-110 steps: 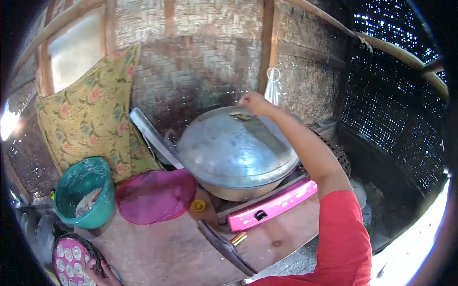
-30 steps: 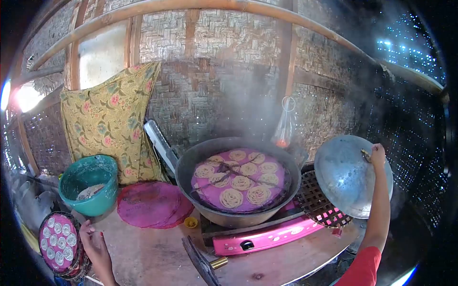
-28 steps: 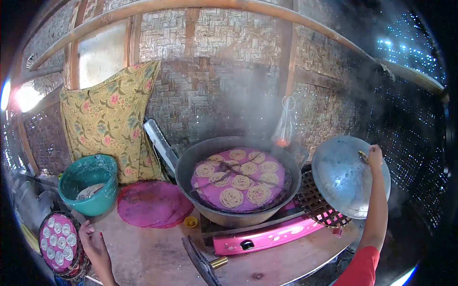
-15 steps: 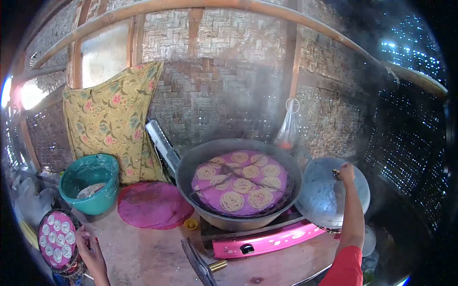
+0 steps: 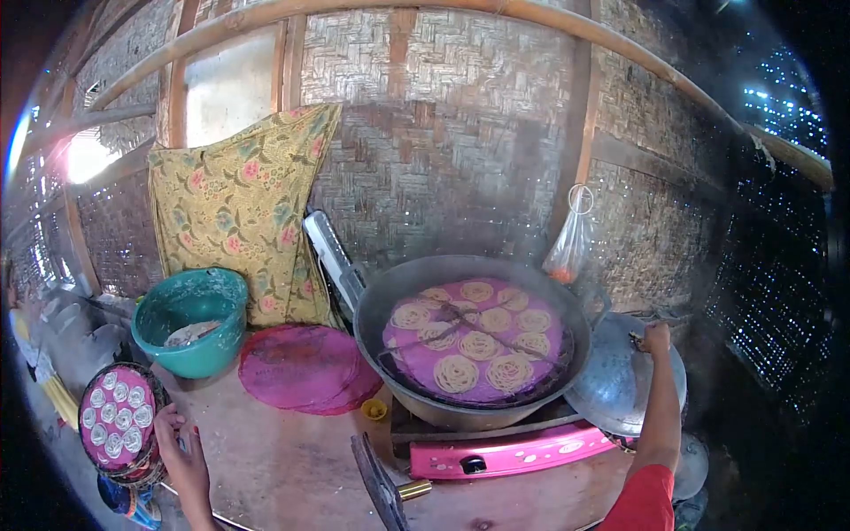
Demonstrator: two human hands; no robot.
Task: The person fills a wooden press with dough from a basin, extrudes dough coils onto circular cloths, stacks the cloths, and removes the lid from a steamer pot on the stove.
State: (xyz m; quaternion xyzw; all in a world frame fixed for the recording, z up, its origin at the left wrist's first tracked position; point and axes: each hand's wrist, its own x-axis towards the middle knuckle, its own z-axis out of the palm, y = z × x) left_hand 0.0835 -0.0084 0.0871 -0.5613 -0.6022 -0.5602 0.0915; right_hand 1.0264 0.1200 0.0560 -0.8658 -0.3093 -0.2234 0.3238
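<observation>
My right hand (image 5: 656,338) is closed on the handle of the domed metal lid (image 5: 611,376), which lies tilted just right of the wok. Inside the large wok (image 5: 416,412) a pink round sheet (image 5: 431,350) carries several cooked noodle coils under crossed dark sticks, and thin steam rises. At the far left, my left hand (image 5: 181,440) rests at the right edge of a round woven tray (image 5: 159,389). Its fingers are partly spread, and some are hidden at the rim. Several pale noodle coils (image 5: 109,413) lie on the tray's pink sheet.
A pink stove (image 5: 522,453) bears the wok. To its left are a small yellow cup (image 5: 374,409), flat pink sheets (image 5: 301,367) and a green basin (image 5: 190,336). A tong-like dark tool (image 5: 379,487) lies at the front. Behind hang a patterned cloth (image 5: 239,212) and a plastic bag (image 5: 568,248).
The lid was over the wok earlier; my right hand has lifted it off and lowered it to the right, uncovering the coils. The view has shifted, and the left tray now shows more fully.
</observation>
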